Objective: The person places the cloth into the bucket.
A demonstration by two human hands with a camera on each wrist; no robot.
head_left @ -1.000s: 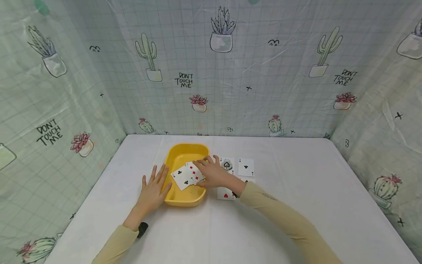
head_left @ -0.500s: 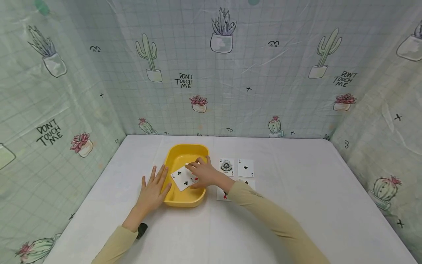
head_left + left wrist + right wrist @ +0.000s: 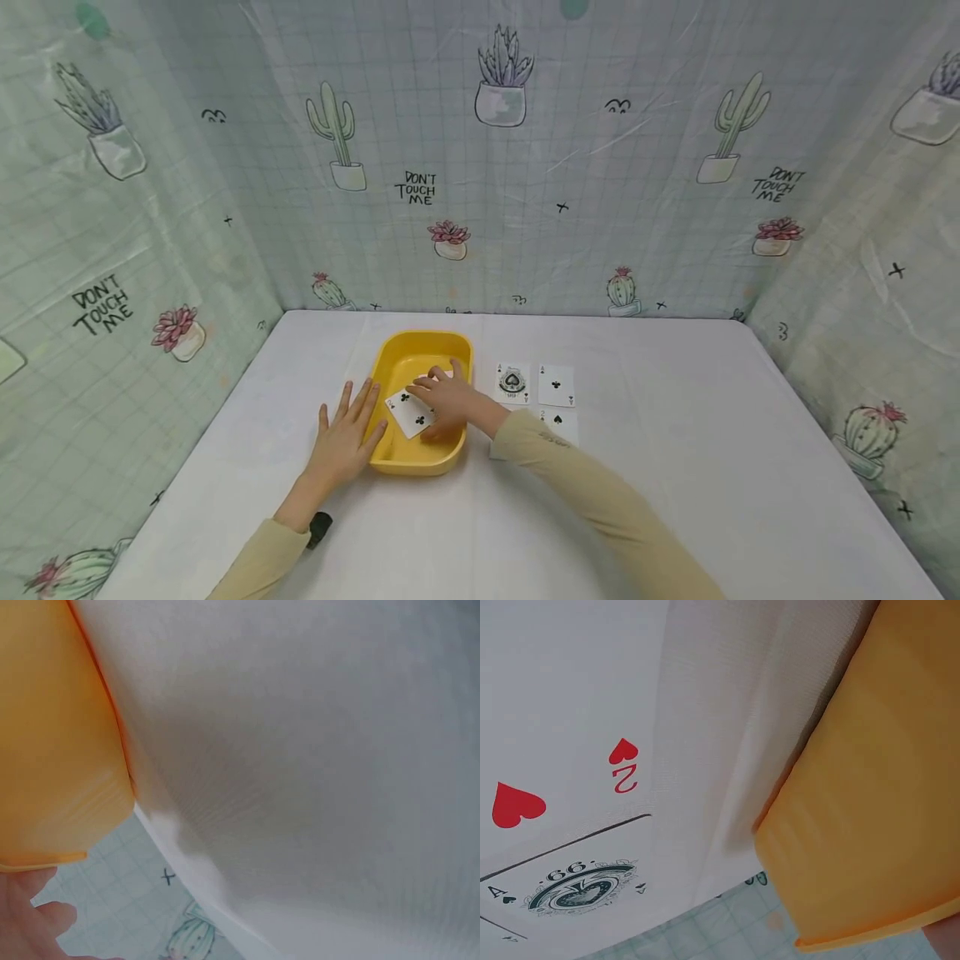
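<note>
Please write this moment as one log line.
left hand: touching yellow tray; right hand: over cards in tray, grip unclear; table: ace of spades, ace of clubs, two of spades, two of hearts

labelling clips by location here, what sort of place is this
Probably a staged tabletop booth rather than an ordinary room: a white table, a cactus-print sheet walling its left, back and right, and a yellow tray with playing cards beside and inside it.

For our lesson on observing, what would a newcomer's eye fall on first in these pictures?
Probably the yellow tray on the white table, with the left hand at its left rim. Next would come the right hand over a club card inside, then the ornate ace of spades right of the tray.
</note>
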